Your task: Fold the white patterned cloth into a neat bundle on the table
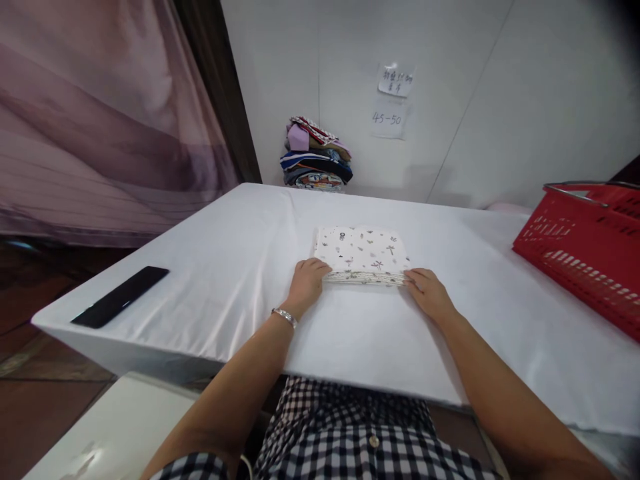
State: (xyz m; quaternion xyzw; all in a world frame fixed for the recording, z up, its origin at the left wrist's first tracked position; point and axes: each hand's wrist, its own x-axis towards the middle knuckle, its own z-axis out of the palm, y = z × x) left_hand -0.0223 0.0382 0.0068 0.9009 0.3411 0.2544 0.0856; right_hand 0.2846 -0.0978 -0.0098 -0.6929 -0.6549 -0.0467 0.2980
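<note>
The folded printed cloth (360, 250) sits midway across the white table (210, 247), left hand (307, 281) and right hand (428, 292) each on a near corner, fingers close together, pinching the layers, looks like, probably so they don't slip.

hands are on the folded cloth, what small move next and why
Perhaps lightly square up the near edge of the folded cloth: several stacked layers show along that side, and the left hand and right hand are at its two near corners, well placed for it.
</note>
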